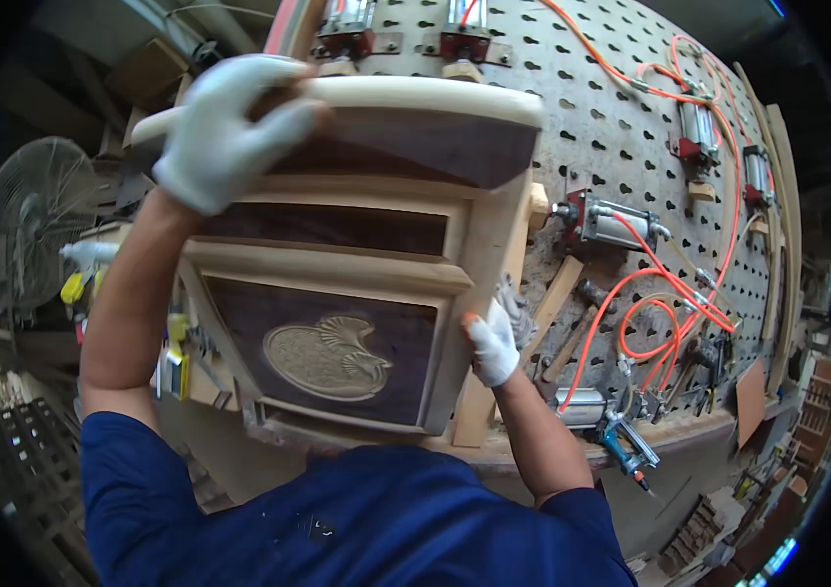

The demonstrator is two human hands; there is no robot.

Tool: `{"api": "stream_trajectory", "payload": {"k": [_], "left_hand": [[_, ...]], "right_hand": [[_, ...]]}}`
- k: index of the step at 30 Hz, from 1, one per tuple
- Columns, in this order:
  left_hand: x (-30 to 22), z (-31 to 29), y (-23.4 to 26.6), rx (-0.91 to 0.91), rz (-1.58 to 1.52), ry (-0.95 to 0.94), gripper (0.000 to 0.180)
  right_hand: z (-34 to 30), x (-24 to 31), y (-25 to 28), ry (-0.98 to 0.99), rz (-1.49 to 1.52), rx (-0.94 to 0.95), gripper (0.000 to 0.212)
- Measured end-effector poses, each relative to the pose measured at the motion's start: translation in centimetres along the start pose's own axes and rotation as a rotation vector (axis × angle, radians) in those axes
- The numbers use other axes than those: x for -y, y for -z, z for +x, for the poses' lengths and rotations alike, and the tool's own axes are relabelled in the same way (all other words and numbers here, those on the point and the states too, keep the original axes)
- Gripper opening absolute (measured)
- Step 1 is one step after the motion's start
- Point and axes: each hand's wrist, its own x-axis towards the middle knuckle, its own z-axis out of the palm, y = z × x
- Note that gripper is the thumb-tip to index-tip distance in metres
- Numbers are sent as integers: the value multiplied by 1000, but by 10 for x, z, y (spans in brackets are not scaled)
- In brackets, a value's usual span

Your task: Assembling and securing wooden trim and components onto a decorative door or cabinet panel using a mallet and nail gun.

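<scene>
Wooden panel [337, 269] sits over the desk [593, 127], frame [482, 240] apparently joined, carved oval [329, 358] in place; right hand [495, 344] clamped on panel's side, left hand [229, 132] blurred at top rail [425, 95], grip unclear; work left, can't tell.

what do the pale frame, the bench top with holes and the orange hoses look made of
Pale frame: probably unvarnished wood, given its light tan, matte mouldings.
Bench top: likely metal, dull and stained grey, with rows of keyhole-shaped cutouts; any coating unclear.
Orange hoses: seemingly smooth, flexible plastic, judging by even colour and loose loops.
</scene>
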Motion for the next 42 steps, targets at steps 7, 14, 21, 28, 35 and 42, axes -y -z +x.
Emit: {"api": "stream_trajectory", "payload": {"k": [7, 14, 21, 28, 35, 42], "left_hand": [[5, -206, 95, -589, -1110, 1240, 65], [28, -251, 112, -577, -1510, 868, 64], [38, -208, 100, -554, -1852, 656, 50], [4, -275, 63, -113, -1944, 948, 57], [5, -356, 21, 249, -1485, 1441, 74], [5, -453, -62, 578, -909, 1959, 91]], "right_hand": [[-81, 6, -13, 100, 267, 35, 72], [-73, 80, -15, 617, 543, 94, 66], [-62, 138, -26, 522, 796, -12, 42], [-97, 103, -48, 98, 591, -140, 48], [-89, -26, -6, 15, 423, -237, 53], [-100, -136, 30, -146, -228, -156, 59]]}}
